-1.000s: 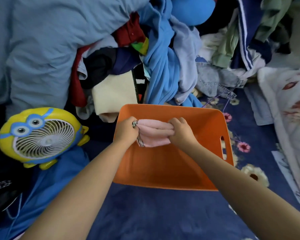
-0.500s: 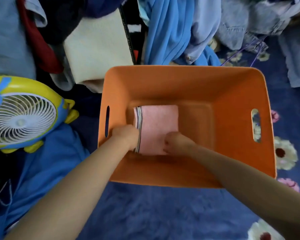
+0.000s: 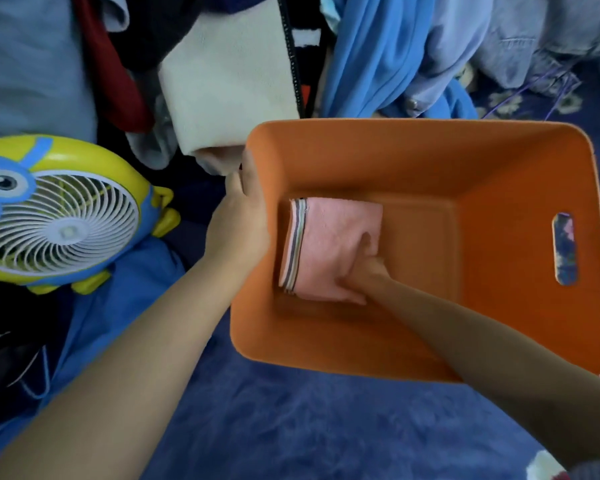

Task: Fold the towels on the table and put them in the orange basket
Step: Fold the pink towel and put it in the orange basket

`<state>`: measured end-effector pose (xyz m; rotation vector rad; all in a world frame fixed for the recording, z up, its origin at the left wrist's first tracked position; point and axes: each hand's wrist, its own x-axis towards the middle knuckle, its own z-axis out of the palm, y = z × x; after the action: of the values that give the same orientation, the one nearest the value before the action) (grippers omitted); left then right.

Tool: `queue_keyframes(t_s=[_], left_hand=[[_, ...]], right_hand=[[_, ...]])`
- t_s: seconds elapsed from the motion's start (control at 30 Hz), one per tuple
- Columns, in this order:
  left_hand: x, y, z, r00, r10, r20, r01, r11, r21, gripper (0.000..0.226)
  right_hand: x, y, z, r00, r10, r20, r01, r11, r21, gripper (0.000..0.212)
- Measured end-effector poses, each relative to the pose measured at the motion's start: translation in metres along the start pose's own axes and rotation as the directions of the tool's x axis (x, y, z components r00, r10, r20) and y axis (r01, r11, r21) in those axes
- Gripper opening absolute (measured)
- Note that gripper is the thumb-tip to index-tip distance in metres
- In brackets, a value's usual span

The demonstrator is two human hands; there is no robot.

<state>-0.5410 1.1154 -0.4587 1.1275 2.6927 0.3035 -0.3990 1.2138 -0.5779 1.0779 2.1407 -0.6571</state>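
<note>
We see the folded pink towel (image 3: pixel 329 247) lying flat on the bottom of the orange basket (image 3: pixel 520 188), toward its left wall, striped edge leftward. Our right hand (image 3: pixel 362 271) presses on the towel's lower right part; whether its fingers curl we cannot tell. Our left hand (image 3: pixel 239 223) grips the basket's left rim. A yellow fan (image 3: pixel 59 209) sits at the left of the frame.

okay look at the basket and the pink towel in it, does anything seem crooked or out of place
Nothing stands out. The folded pink towel lies flat on the orange basket floor, near its left wall, edges roughly square to it. The right hand rests on the towel; the left hand holds the rim.
</note>
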Motion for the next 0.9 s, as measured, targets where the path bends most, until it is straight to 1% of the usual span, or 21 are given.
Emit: queue_keyframes(t_s=[0.07, 0.1, 0.13, 0.17, 0.2, 0.23, 0.3, 0.33, 0.37, 0.4, 0.43, 0.47, 0.5, 0.53, 0.6, 0.67, 0.73, 0.77, 0.83, 0.9], left_hand=[[0.0, -0.003, 0.002, 1.0, 0.007, -0.001, -0.007, 1.0, -0.013, 0.078], [0.001, -0.004, 0.003, 1.0, 0.011, 0.001, -0.011, 1.0, -0.019, 0.078], [0.002, -0.005, 0.002, 1.0, 0.016, 0.004, -0.015, 1.0, -0.026, 0.078], [0.002, -0.007, 0.003, 1.0, 0.019, 0.008, -0.018, 1.0, -0.025, 0.079], [0.003, -0.007, 0.003, 1.0, 0.019, 0.011, -0.019, 1.0, -0.024, 0.079], [0.004, -0.007, 0.003, 1.0, 0.016, 0.015, -0.016, 1.0, -0.024, 0.079], [0.006, -0.006, 0.004, 1.0, 0.01, 0.015, -0.01, 1.0, -0.027, 0.078], [0.007, -0.006, 0.004, 1.0, 0.008, 0.016, -0.008, 1.0, -0.024, 0.077], [0.008, -0.006, 0.004, 1.0, 0.008, 0.024, -0.007, 1.0, -0.013, 0.077], [0.008, -0.006, 0.004, 1.0, 0.002, 0.031, -0.002, 1.0, -0.001, 0.077], [0.008, -0.006, 0.004, 0.999, 0.002, 0.033, -0.002, 1.0, 0.015, 0.076], [0.008, -0.006, 0.004, 1.0, 0.003, 0.031, -0.003, 1.0, 0.03, 0.075], [0.007, -0.005, 0.003, 1.0, 0.004, 0.025, -0.005, 0.999, 0.045, 0.073], [0.006, -0.004, 0.003, 1.0, 0.006, 0.024, -0.007, 0.998, 0.062, 0.072], [0.003, 0.0, 0.0, 1.0, 0.014, 0.026, -0.016, 0.996, 0.085, 0.072], [-0.003, 0.008, -0.006, 0.999, -0.003, 0.04, 0.001, 0.998, 0.056, 0.074], [-0.013, 0.02, -0.016, 0.996, -0.07, 0.061, 0.07, 0.998, -0.007, 0.075], [-0.018, 0.026, -0.021, 0.993, -0.096, 0.072, 0.097, 0.995, -0.01, 0.072], [-0.028, 0.039, -0.032, 0.99, -0.109, 0.089, 0.107, 0.994, 0.035, 0.059], [-0.047, 0.059, -0.056, 0.993, -0.069, 0.1, 0.06, 0.994, 0.088, 0.042]], right_hand=[[0.01, -0.006, 0.001, 0.997, 0.013, -0.075, -0.008, 0.998, 0.062, 0.063], [0.015, -0.009, 0.0, 0.995, 0.01, -0.098, -0.004, 0.998, 0.065, 0.062], [0.017, -0.012, -0.003, 0.994, 0.021, -0.106, -0.008, 0.993, 0.117, 0.061], [0.017, -0.017, -0.009, 0.995, 0.054, -0.085, -0.042, 0.989, 0.143, 0.061], [0.014, -0.023, -0.014, 0.993, 0.096, -0.071, -0.079, 0.974, 0.212, 0.062], [0.017, -0.026, -0.015, 0.991, 0.136, -0.011, -0.127, 0.952, 0.279, 0.062], [0.021, -0.027, -0.019, 0.991, 0.133, -0.015, -0.119, 0.931, 0.345, 0.06], [0.021, -0.026, -0.019, 0.992, 0.125, -0.025, -0.11, 0.939, 0.326, 0.059], [0.022, -0.024, -0.014, 0.997, 0.076, -0.027, -0.067, 0.97, 0.236, 0.058], [0.017, -0.022, -0.015, 0.998, 0.054, -0.012, -0.051, 0.981, 0.187, 0.059], [0.011, -0.021, -0.019, 0.997, 0.072, 0.022, -0.075, 0.973, 0.218, 0.066], [0.003, -0.019, -0.025, 0.997, 0.058, 0.049, -0.066, 0.981, 0.183, 0.073], [-0.001, -0.017, -0.028, 0.998, 0.031, 0.049, -0.037, 0.99, 0.137, 0.075], [-0.005, -0.015, -0.03, 0.999, 0.006, 0.037, -0.009, 0.998, 0.07, 0.073], [-0.021, -0.013, -0.041, 1.0, 0.002, 0.017, -0.002, 1.0, 0.03, 0.07], [-0.038, -0.011, -0.051, 0.999, -0.033, -0.038, 0.034, 0.999, 0.02, 0.067], [-0.06, -0.008, -0.067, 0.989, -0.074, -0.128, 0.074, 0.997, -0.002, 0.057], [-0.071, -0.007, -0.075, 0.98, -0.099, -0.175, 0.098, 0.995, -0.012, 0.051], [-0.094, -0.003, -0.093, 0.963, -0.136, -0.235, 0.132, 0.991, -0.03, 0.044], [-0.131, 0.007, -0.114, 0.938, -0.152, -0.311, 0.15, 0.988, -0.03, 0.039]])
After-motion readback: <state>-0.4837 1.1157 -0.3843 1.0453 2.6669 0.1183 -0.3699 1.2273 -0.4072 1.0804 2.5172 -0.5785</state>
